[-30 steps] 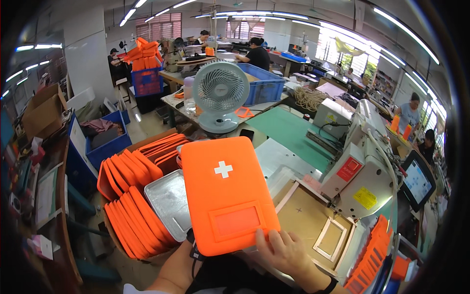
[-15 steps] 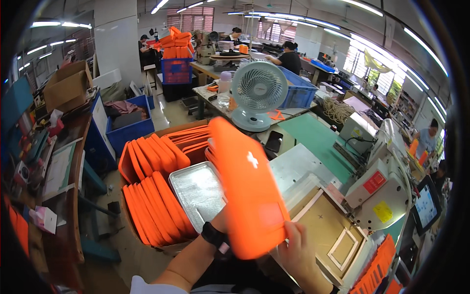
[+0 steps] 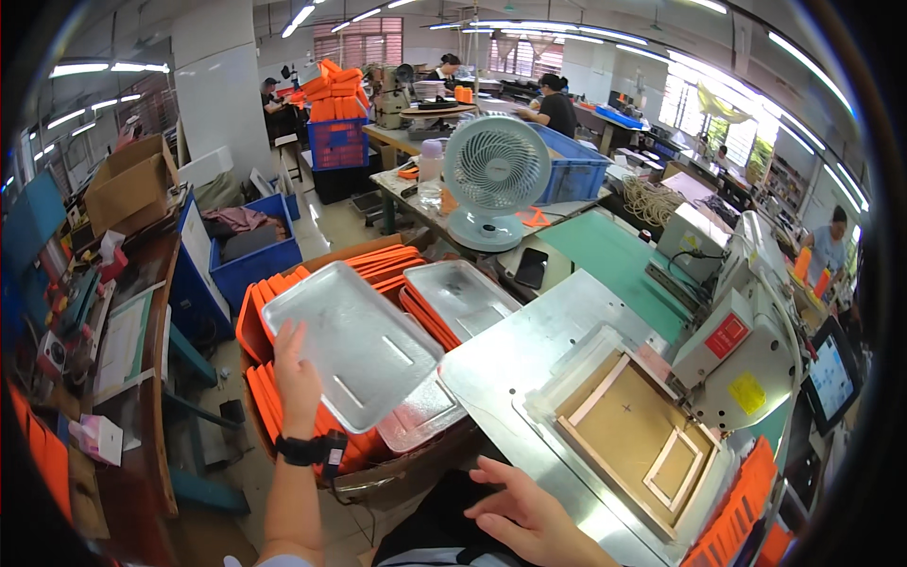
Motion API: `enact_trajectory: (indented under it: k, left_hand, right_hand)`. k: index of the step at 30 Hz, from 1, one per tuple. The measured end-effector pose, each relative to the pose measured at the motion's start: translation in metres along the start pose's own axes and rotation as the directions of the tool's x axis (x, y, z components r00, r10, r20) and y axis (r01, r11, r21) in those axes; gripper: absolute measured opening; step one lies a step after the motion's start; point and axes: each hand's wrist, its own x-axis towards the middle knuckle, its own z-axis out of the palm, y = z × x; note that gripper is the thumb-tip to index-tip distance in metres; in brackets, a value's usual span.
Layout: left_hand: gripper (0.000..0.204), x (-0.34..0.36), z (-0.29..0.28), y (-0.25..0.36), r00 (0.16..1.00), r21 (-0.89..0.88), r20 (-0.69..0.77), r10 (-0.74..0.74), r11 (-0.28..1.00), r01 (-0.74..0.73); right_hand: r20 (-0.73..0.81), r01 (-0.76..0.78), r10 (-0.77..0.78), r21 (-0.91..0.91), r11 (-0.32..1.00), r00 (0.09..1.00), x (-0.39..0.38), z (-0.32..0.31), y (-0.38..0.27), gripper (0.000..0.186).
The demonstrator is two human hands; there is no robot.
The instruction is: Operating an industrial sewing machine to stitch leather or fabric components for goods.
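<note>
Left hand (image 3: 299,389) against panel (image 3: 357,342); right (image 3: 521,513) half-curled

A brown cardboard carton (image 3: 406,471) holds flat round-cornered orange cases (image 3: 266,402); the silvery metal table (image 3: 567,310) carries a tan wood-framed board (image 3: 619,435).

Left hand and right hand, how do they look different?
The left hand is at the edge of a silver panel, though whether it grips is unclear; the right hand holds nothing. The left hand's fingers point mostly away from the person; the right hand's point more toward the left. Both hands are bare.
</note>
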Motion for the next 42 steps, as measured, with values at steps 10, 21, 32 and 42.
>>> enact_trajectory:
  k: [10,21,32,42]
  left_hand:
    - [0.053,0.019,0.011,-0.038,0.999,0.083,0.025,0.021,0.996,-0.023]
    - [0.053,-0.034,0.087,-0.011,0.879,0.326,0.476,0.027,0.923,-0.204]
    - [0.062,0.006,0.052,-0.008,0.811,0.331,0.562,0.166,0.853,-0.404]
    - [0.054,-0.053,0.078,0.321,-0.158,-0.693,0.721,0.675,0.692,-0.203]
  right_hand:
    - [-0.134,-0.048,0.049,0.009,0.999,0.990,-0.079,-0.043,-0.010,0.048]
    - [-0.363,-0.240,0.189,-0.098,0.966,0.912,-0.144,-0.063,-0.030,0.035]
    - [-0.901,-0.693,-0.401,-0.396,0.603,0.166,-0.314,-0.126,-0.042,0.029]
    - [-0.922,-0.862,-0.156,-0.386,0.329,0.353,-0.317,-0.137,-0.026,0.054]
